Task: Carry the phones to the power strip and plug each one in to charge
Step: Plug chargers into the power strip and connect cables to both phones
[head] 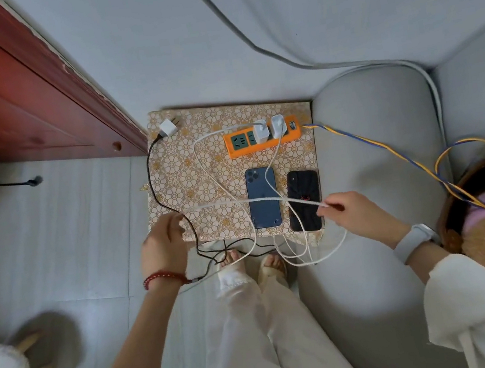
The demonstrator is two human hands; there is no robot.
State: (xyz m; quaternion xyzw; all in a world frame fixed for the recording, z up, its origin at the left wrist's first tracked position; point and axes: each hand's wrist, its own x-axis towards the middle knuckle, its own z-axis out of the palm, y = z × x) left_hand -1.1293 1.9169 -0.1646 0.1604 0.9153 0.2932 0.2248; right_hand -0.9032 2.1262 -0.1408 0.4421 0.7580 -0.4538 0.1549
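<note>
An orange power strip (263, 145) lies at the back right of a small table covered with a flower-patterned cloth (187, 167). Two white chargers (268, 128) are plugged into it. A blue phone (263, 198) and a black phone (304, 200) lie face down side by side near the table's front edge. My left hand (164, 245) and my right hand (351, 210) hold a white cable (238, 203) stretched taut between them, just above both phones. A third white charger (168, 127) with a black cable lies unplugged at the back left corner.
A grey sofa arm (377, 135) stands right of the table, with a basket (479, 208) and blue-yellow cords (389, 149) beyond. A red wooden cabinet (10, 87) is at the left. Loose cables hang off the table's front by my feet (248, 263). A stool (46, 345) stands lower left.
</note>
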